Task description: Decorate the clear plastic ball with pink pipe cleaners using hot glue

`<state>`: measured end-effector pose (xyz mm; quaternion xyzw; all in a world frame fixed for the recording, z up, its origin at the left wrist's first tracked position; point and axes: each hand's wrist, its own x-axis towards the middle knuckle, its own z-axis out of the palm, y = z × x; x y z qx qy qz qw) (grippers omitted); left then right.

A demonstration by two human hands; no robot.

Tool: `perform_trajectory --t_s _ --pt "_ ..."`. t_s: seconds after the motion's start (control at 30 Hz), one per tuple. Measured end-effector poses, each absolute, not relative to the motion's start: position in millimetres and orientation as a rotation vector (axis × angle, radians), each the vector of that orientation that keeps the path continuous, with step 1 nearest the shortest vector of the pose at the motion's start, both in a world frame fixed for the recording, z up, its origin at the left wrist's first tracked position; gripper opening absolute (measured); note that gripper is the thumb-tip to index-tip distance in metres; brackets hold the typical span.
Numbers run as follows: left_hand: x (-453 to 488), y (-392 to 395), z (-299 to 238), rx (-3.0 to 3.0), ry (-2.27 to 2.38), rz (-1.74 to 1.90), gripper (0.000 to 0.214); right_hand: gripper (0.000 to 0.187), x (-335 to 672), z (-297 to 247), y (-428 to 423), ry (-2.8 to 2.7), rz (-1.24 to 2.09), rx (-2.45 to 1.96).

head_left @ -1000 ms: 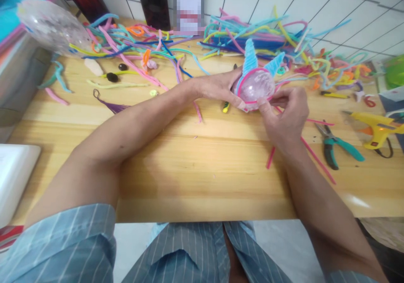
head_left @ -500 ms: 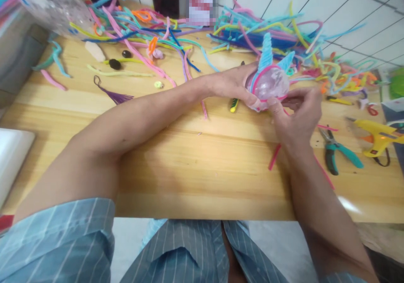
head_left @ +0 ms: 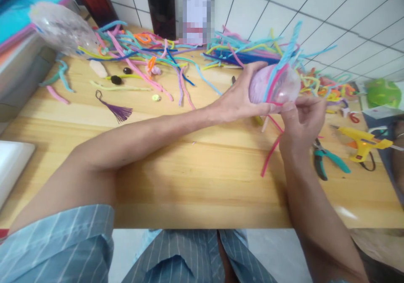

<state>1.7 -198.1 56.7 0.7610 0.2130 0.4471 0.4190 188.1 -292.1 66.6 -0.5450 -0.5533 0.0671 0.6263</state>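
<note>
Two-point hold: left hand [head_left: 238, 96] cups the round lilac-and-clear plastic ball [head_left: 288, 87] above the pale wooden tabletop [head_left: 189, 186]; right hand [head_left: 303, 117] pinches its lower edge at the bright-pink fuzzy strip [head_left: 272, 88]. Uneven pinch pressure could shift the strip.

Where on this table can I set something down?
The widest bare patch of table lies between the left forearm, the right forearm and the near edge; a smaller one, between the purple tassel and the white object at left. It's crowded with fuzzy stems along the wall, and with pliers and glue gun at right.
</note>
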Motion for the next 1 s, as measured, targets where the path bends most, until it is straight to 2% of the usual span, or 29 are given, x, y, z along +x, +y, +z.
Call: perform_trajectory --t_s 0.33,0.57,0.67,1.0 --pt "6.4 -208.3 43.9 1.988 0.492 1.319 0.107 0.065 180.0 65.7 -299.0 -1.185 0.264 -1.264" --pt "8.5 -209.3 46.0 2.024 0.612 1.251 0.125 0.06 175.6 63.0 -306.3 -1.1 0.376 -1.267" --pt "6.0 -212.9 48.0 1.998 0.618 1.239 0.126 0.06 174.7 61.3 -306.6 -1.091 0.388 -1.262" --pt "0.4 -211.4 40.0 1.987 0.566 1.239 0.114 0.064 175.3 60.5 -307.8 -1.088 0.396 -1.295"
